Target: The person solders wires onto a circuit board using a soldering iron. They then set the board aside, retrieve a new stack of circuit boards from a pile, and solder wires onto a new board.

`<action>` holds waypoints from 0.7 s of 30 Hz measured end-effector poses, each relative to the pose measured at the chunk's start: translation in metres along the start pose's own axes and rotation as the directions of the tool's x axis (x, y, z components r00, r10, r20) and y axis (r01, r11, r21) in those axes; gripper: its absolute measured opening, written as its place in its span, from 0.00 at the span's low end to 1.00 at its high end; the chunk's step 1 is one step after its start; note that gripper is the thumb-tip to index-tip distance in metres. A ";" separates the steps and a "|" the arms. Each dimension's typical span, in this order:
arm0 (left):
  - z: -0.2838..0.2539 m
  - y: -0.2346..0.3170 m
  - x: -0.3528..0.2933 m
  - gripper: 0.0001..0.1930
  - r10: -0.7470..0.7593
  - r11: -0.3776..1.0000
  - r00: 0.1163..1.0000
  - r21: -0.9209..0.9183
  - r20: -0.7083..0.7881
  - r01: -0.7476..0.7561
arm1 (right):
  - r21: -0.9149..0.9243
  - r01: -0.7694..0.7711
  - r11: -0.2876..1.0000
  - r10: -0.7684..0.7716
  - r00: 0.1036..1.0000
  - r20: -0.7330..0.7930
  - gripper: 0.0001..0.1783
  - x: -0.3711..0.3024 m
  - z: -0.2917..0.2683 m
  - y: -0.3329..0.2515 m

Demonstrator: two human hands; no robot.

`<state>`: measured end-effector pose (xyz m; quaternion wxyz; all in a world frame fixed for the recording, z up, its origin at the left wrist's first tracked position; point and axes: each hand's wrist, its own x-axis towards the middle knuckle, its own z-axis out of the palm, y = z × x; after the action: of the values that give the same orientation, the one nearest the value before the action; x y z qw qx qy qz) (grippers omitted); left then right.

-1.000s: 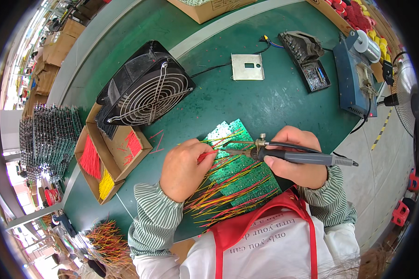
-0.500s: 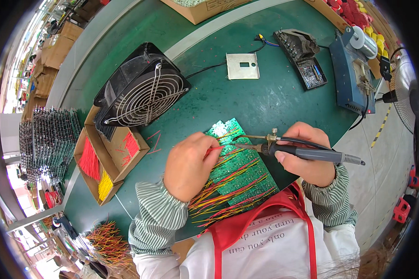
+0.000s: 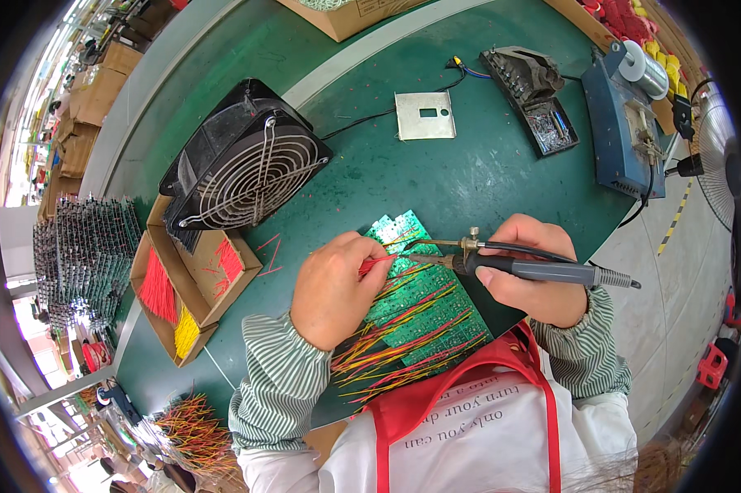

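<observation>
Filling most of the view, a dark green table point(image 3: 494, 185) with a scuffed top and scattered red scraps curves away to the far side. Grey floor point(image 3: 646, 287) with a striped tape line point(image 3: 674, 218) shows at right; cardboard boxes point(image 3: 99, 94) crowd the far left, and a tall stack of boards point(image 3: 83, 255) stands nearer on that side. A black fan point(image 3: 255, 177) sits left on the table, beside a divided carton point(image 3: 231, 304) of red leads point(image 3: 158, 287) and yellow leads point(image 3: 187, 335). At the far right are a blue machine point(image 3: 617, 140), its solder spool point(image 3: 646, 70) and a black tray point(image 3: 551, 131); a metal plate point(image 3: 425, 127) lies left of them.

Near the middle, in front of the person, the green panels point(image 3: 432, 329) lie flat, red and yellow wires trailing off their left side. The right hand point(image 3: 543, 275) is curled round a soldering iron point(image 3: 535, 269), its tip pointing left over the panels. The left hand point(image 3: 333, 287) is nearly closed, thumb and fingers pinching red wire point(image 3: 376, 263) just beside that tip; whether they touch is too small to tell.
</observation>
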<state>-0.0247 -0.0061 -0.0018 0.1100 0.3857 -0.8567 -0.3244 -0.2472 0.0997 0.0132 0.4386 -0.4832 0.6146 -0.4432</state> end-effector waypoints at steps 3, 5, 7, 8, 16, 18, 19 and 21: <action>0.000 0.000 0.000 0.05 -0.006 1.000 1.000 0.017 -0.001 0.006 | -0.020 -0.003 1.000 0.003 1.000 -0.015 0.11 -0.001 0.000 -0.003; 0.001 0.000 0.000 0.05 -0.010 1.000 1.000 0.008 -0.005 0.010 | 0.031 0.042 0.999 -0.041 0.998 -0.049 0.11 -0.002 -0.002 -0.003; 0.001 0.000 0.000 0.05 -0.018 1.000 1.000 0.006 -0.005 0.018 | 0.045 0.027 0.999 -0.025 0.999 -0.045 0.11 -0.003 -0.003 -0.003; 0.000 0.001 0.000 0.05 -0.027 1.000 1.000 0.003 -0.005 0.027 | 0.059 0.013 0.998 -0.010 0.999 -0.041 0.11 -0.003 -0.003 -0.002; -0.004 0.001 0.002 0.06 -0.071 0.995 0.997 -0.061 0.033 0.073 | 0.006 0.026 1.000 -0.026 0.999 -0.025 0.11 -0.001 -0.001 -0.002; -0.005 0.001 0.002 0.06 -0.062 0.997 0.997 -0.044 0.045 0.064 | 0.015 0.025 1.000 -0.025 1.000 -0.017 0.11 0.000 0.000 -0.002; -0.004 -0.001 0.001 0.06 -0.078 0.994 0.996 -0.078 0.048 0.082 | 0.017 0.038 0.999 -0.038 0.999 -0.014 0.11 0.001 0.001 0.000; -0.003 -0.002 0.001 0.06 -0.093 0.989 0.994 -0.112 0.054 0.099 | 0.019 0.049 0.999 -0.048 0.999 -0.012 0.11 0.001 0.001 0.001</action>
<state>-0.0231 -0.0090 -0.0004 0.0955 0.4115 -0.8195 -0.3872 -0.2466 0.0990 0.0117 0.4289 -0.4912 0.6008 -0.4624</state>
